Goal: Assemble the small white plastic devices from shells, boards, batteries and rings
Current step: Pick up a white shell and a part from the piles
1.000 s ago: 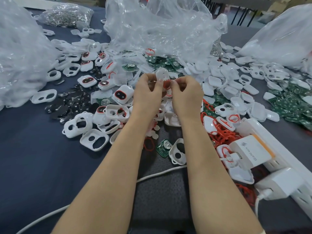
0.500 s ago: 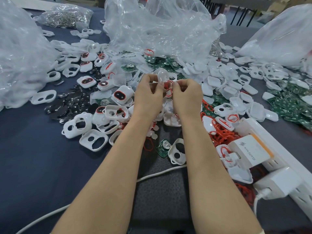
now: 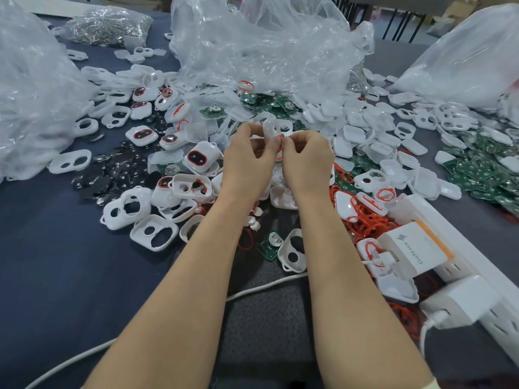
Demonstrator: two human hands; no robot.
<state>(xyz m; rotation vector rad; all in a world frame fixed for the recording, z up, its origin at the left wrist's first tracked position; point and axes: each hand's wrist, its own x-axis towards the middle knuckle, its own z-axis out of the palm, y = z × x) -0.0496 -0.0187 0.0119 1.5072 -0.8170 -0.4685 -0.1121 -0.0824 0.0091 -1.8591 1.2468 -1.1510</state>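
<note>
My left hand (image 3: 247, 161) and my right hand (image 3: 307, 161) meet above the middle of the table and together pinch a small white shell (image 3: 271, 130) with a red ring (image 3: 279, 148) on it. Most of the piece is hidden by my fingers. Around the hands lie white shells with two holes (image 3: 154, 233), finished white devices with red-rimmed windows (image 3: 200, 157), green boards (image 3: 269, 244), black coin batteries (image 3: 112, 175) and a heap of red rings (image 3: 365, 217).
Clear plastic bags stand at the left (image 3: 31, 88), the back middle (image 3: 261, 43) and the right (image 3: 466, 57). A white power strip (image 3: 460, 265) with two chargers lies at the right front. A white cable (image 3: 261, 287) crosses under my forearms on the dark cloth.
Both hands have dropped slightly and closed in together; the white shell is turned a little between the fingers. Nothing else on the table has moved.
</note>
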